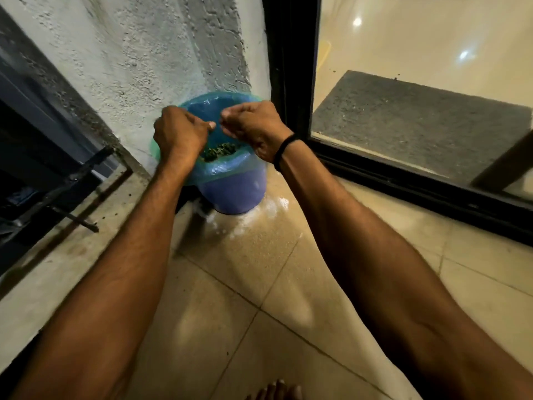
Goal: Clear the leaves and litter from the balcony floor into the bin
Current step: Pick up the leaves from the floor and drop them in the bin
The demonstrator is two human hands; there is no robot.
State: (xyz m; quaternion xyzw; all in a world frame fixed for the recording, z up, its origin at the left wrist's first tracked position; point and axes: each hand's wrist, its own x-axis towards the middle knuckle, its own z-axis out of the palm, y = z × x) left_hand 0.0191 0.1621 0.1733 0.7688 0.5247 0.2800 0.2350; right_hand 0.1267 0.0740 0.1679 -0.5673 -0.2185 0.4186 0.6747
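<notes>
A blue bin [235, 196] stands in the corner where the rough white wall meets the door frame. It is lined with a blue-green plastic bag [222, 170]. A heap of green leaves [220, 150] lies inside. Both my hands hover over the bin's opening, almost touching each other. My left hand [177, 134] has its fingers curled downward and its thumb pointing right. My right hand [253, 129], with a black band at the wrist, also has curled fingers. Nothing shows in either hand; the palms are hidden.
A black sliding-door frame [291, 67] runs along the right, with a grey mat [418, 116] behind the glass. Dark metal railing parts [72, 180] lie on the left ledge. White powder [253, 215] marks the tan tiles around the bin's base. My toes [274, 392] show at the bottom.
</notes>
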